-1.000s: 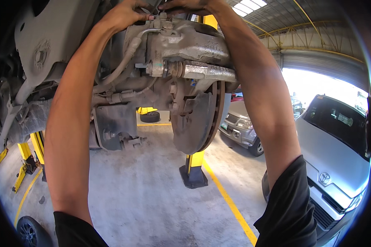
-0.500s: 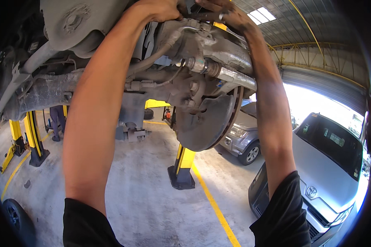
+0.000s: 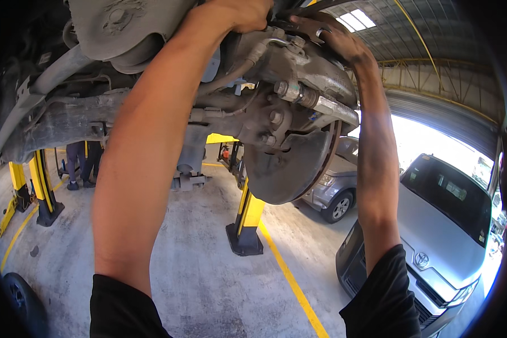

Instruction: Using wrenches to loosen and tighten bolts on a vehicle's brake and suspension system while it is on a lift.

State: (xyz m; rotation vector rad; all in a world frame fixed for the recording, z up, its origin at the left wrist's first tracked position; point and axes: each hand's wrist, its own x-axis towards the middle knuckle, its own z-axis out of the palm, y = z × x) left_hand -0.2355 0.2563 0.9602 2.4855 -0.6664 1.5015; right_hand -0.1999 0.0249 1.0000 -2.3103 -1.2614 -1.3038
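Note:
My left hand reaches up into the dusty suspension at the top, its fingers hidden behind parts near a metal hose fitting. My right hand, wearing a ring, curls over the top of the brake caliper; what its fingertips grip is too dark to make out. Beneath hang a slide housing with a rubber boot and a grey dust shield beside the rusty-edged disc. A hose runs down leftward from the caliper.
Yellow lift posts stand below and at left. Another person's legs show behind. A silver van and silver vehicle are parked right. A loose wheel lies lower left; a metal arm hangs overhead.
Over the last second the view has shifted; both hands and the brake assembly appear farther right. My right fingers now sit lower over the caliper's top. More legs show at left.

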